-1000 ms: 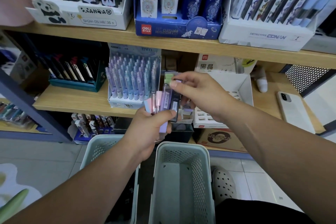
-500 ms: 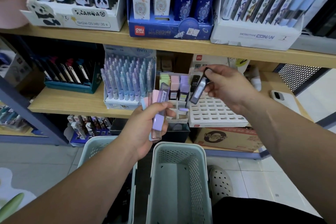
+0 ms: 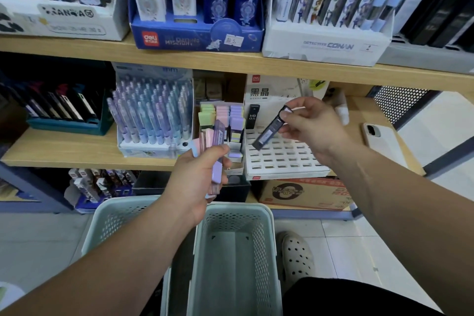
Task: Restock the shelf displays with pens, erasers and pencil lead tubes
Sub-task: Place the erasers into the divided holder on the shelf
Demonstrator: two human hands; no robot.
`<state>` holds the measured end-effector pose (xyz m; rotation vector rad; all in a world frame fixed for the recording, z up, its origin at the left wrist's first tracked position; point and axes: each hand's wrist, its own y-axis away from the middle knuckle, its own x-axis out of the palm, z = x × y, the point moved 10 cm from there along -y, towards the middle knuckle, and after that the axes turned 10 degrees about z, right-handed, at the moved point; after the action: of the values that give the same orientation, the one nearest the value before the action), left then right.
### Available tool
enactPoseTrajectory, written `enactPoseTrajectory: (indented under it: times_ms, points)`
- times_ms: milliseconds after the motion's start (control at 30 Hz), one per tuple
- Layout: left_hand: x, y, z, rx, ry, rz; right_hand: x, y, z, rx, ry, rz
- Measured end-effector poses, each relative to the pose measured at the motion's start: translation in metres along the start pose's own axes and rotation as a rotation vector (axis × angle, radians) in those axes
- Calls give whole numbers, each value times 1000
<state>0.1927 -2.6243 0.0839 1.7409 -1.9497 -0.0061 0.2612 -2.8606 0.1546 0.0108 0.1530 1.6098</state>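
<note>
Right hand (image 3: 310,131): I read it as grasping. Thumb and fingertips pinch the capped upper end of a slim, dark, translucent lead tube (image 3: 272,127) of rectangular section. The tube hangs tilted, with its lower end pointing down and towards the left hand. I cannot tell whether that end touches anything.

Left hand (image 3: 197,177): I read it as clenched round a bundle of pastel tubes (image 3: 214,159). These are flat, smooth plastic cases in pink, lilac and pale blue. They fan upward out of the fist, and their lower ends project below the palm.

Directly beneath the right hand sits a white slotted tray (image 3: 284,159), moulded plastic with a regular grid of small rectangular openings. One dark tube marked HB 0.5 (image 3: 252,117) stands upright at its back corner, just beside the held tube.

Between the two hands stands an eraser display (image 3: 225,120), with stepped rows of matte blocks in green, pink and lilac.

Beyond the left hand, on its outer side, is a pen display (image 3: 154,115) of upright pens with translucent pastel barrels.

Outboard of the right hand, a phone (image 3: 384,143) lies flat on the wooden shelf (image 3: 64,151), which has a pale grain.

Below the left hand stand two pale green baskets (image 3: 236,215), perforated plastic with rounded rims, side by side.
</note>
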Motion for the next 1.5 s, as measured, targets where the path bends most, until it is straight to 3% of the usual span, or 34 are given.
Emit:
enactPoseTrajectory:
  times_ms: [200, 367, 567, 700, 1067, 1300, 1500]
  points:
    - [1, -3, 0, 13, -22, -16, -13, -7, -6, 7, 51, -83]
    - [1, -2, -2, 15, -17, -23, -8, -9, -13, 32, 64, -26]
    - [2, -1, -4, 23, -14, -22, -7, -9, -8, 22, 286, -43]
    - [-2, 0, -7, 38, -19, -33, -19, -14, 3, 5, 650, -65]
    - [-13, 0, -10, 43, -43, -50, -8, -16, 29, -223, 626, -169]
    - [-19, -3, -8, 26, -33, -40, 32, -17, 45, -436, 903, -62]
    - [-18, -5, -7, 3, 16, -18, 52, -19, 51, -476, 994, 40]
